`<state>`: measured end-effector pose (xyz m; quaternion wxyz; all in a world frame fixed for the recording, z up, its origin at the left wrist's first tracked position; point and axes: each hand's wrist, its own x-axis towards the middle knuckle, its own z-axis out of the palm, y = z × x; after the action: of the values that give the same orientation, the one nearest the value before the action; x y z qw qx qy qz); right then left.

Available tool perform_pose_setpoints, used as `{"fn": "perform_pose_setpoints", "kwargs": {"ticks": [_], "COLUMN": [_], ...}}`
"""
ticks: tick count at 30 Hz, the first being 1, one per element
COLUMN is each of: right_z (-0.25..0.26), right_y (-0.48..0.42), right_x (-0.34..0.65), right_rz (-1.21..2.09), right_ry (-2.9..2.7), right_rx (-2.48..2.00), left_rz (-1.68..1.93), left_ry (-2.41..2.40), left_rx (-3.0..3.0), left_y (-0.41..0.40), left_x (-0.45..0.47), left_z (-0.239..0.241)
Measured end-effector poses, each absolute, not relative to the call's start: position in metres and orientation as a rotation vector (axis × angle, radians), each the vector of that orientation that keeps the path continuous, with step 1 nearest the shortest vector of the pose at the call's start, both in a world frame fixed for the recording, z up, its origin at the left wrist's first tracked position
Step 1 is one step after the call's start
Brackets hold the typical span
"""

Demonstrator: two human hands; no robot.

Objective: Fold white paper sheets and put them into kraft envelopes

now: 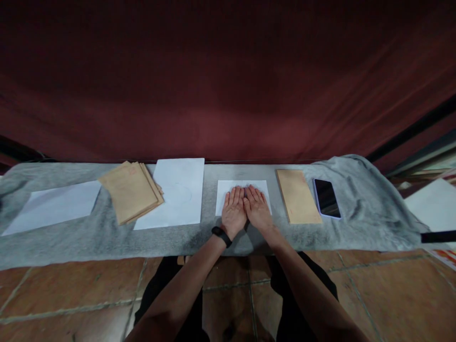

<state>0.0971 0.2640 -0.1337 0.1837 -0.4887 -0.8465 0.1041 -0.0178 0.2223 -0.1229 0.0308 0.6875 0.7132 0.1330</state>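
A small white sheet of paper (221, 194) lies on the grey cloth in front of me, and both my hands cover much of it. My left hand (234, 209), with a black band on its wrist, rests flat on the sheet with its fingers stretched out. Beside it, my right hand (258, 208) also lies flat, its thumb close to the left hand. Nothing is gripped by either one. To the right of the sheet lies a brown envelope (298, 197). Whether the white sheet is folded is hidden by my hands.
Several brown envelopes (131, 194) are stacked at left, overlapping a larger white sheet (181, 194). Farther left is another white sheet (57, 206). A phone (327, 198) with a pale purple case lies right. Grey cloth (374, 209) covers the narrow surface; a red curtain (228, 95) hangs behind.
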Motion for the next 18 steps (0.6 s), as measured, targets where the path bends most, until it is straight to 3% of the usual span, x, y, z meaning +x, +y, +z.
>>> {"fn": "perform_pose_setpoints", "kwargs": {"ticks": [18], "right_z": [-0.137], "right_y": [0.270], "right_x": [0.100], "right_rz": [0.205], "right_ry": [-2.417], "right_rx": [-1.424], "left_rz": [0.403], "left_ry": [2.233], "left_rx": [2.066], "left_y": [0.248], "left_x": [-0.031], "left_z": [-0.127]}}
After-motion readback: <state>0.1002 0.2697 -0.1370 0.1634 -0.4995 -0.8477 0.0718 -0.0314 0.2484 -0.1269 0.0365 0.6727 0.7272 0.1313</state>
